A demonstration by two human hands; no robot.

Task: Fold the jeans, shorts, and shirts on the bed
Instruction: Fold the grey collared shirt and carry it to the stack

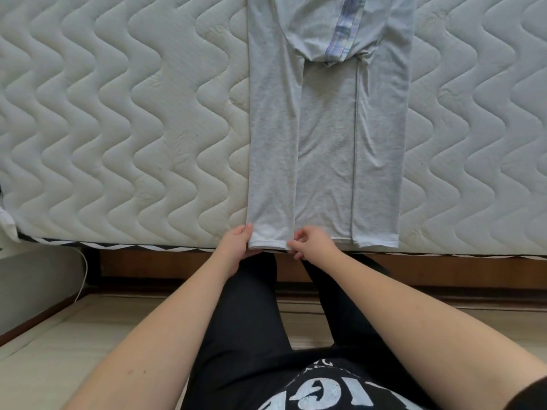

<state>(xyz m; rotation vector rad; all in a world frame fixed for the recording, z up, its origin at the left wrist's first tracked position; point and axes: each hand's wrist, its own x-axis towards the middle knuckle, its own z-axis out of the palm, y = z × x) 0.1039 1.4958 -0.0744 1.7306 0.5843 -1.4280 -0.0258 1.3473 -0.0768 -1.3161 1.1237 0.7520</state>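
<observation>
A light grey shirt point(325, 137) lies flat on the quilted mattress point(133, 113), both sides folded inward into a long strip. A sleeve with a plaid stripe point(343, 34) is folded over its upper part. The hem reaches the mattress's near edge. My left hand point(238, 244) pinches the left corner of the left folded panel at the hem. At the same panel's inner corner, my right hand point(310, 242) pinches the hem with curled fingers.
The wooden bed frame point(444, 270) runs below the mattress edge. A white cable point(83, 276) hangs at the left beside a grey surface. The floor is pale wood. My black-clothed legs stand close to the bed.
</observation>
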